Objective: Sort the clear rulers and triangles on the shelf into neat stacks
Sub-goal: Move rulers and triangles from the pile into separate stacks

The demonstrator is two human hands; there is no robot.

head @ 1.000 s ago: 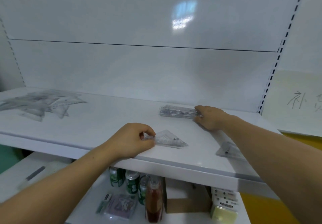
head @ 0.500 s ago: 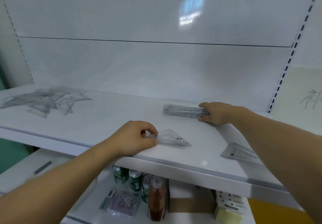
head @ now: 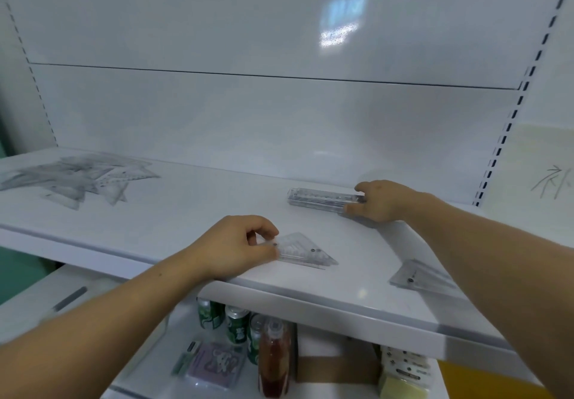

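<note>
Hardly moved, left hand (head: 230, 246) fingers pinch flat clear triangles (head: 306, 249); right hand (head: 385, 201) fingers clasp stacked transparent rulers (head: 320, 198).

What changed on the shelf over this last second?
The right hand drew back from lying over the ruler stack to holding its right end between thumb and fingers. The left hand kept pinching the triangle stack at the front edge. The loose pile at far left and the far-right triangle stayed put.
</note>
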